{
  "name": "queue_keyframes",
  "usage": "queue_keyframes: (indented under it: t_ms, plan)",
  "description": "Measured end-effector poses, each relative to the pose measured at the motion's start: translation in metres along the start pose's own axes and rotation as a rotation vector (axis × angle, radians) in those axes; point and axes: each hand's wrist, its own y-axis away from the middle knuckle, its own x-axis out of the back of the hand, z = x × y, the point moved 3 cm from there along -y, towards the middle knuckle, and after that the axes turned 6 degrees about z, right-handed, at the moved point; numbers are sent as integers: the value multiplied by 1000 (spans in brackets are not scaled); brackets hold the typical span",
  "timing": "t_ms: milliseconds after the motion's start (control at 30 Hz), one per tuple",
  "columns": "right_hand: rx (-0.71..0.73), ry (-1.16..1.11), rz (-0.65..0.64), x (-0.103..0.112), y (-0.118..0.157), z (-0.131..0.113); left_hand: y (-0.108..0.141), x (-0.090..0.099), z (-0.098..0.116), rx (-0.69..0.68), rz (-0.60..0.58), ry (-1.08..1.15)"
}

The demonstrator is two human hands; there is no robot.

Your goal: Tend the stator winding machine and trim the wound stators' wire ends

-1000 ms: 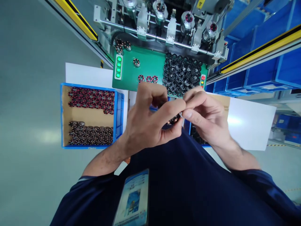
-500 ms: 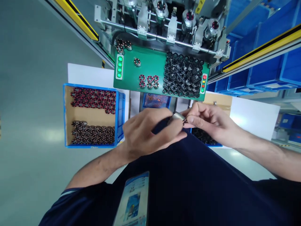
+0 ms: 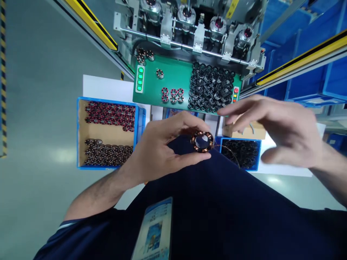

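Note:
Between the thumb and fingers of my left hand [image 3: 169, 150] is a wound motor stator [image 3: 193, 140], a ring with copper coils around its open centre. Its open end faces up toward me, and a thin copper wire [image 3: 229, 148] trails from it to the right. My right hand [image 3: 290, 131] is apart from the stator, its fingers spread and slightly blurred, with nothing in them. It hovers over a cardboard box [image 3: 258, 133] and beside a blue bin [image 3: 259, 153] of black parts.
Ahead lies a green work panel [image 3: 176, 72] with several stators and many black ring parts [image 3: 211, 86]. Behind it stands a winding machine [image 3: 187, 18]. At left, a blue crate [image 3: 78, 133] holds rows of stators. Yellow-striped posts [image 3: 94, 27] flank the station.
My right hand has let go of the stator's wire and moved right, its fingers opening. My left hand has turned the stator so its open end shows.

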Motion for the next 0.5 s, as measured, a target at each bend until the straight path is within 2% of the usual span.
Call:
queue_keyframes:
  t_ms: [67,167,233,300,333,367,433,500]
  plan:
    - [-170,-157,-154,-10,1,8,2,0,7,-188,111,-161]
    - [-394,-332,-331,-27,0,21,0,-3,13,-435,186,-319]
    - [-429,-354,-372,-33,-2,25,-1,-4,15,-626,192,-416]
    - [-353,-267,-332,-34,-4,22,-1,-5,18,-791,189,-507]
    - [-278,-182,-291,-33,-5,17,-2,-5,19,-798,175,-549]
    - [-201,-90,-249,-32,-5,11,-3,-5,20,-744,170,-575]
    - [-82,66,-184,-29,-5,-4,-6,-4,18,-494,126,-512]
    - [-44,177,-116,-23,-6,-18,-7,-4,15,-230,44,-343]
